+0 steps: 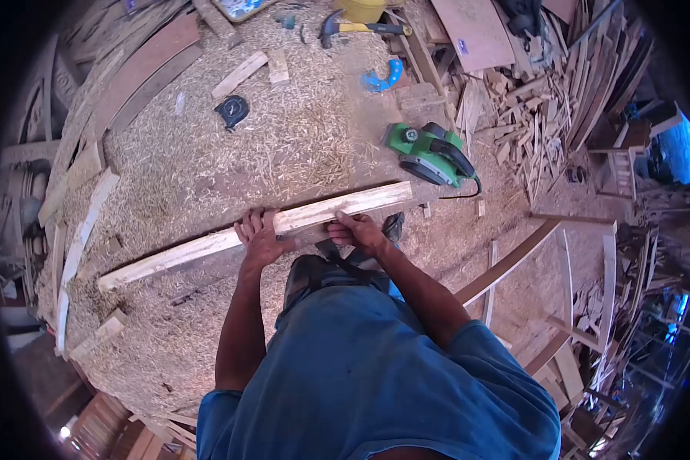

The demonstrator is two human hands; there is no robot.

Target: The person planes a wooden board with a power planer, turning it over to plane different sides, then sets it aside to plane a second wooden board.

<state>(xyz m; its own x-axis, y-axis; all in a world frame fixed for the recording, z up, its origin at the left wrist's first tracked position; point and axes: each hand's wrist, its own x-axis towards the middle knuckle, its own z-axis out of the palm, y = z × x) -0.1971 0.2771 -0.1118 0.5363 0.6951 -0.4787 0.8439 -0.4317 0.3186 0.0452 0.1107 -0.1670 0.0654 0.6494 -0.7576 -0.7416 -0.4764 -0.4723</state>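
Wood strip point(308, 218) slants lower left to upper right. Left hand point(261, 236): fingers spread across middle. Right hand point(363, 234): nearer right end, fingers curled by near edge; can't tell grip.

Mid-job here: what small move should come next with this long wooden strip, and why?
I'd probably reach the right hand toward the green electric planer: it rests unheld near the right end of the wooden strip, on that hand's side, while the left hand lies across the strip and could steady it.
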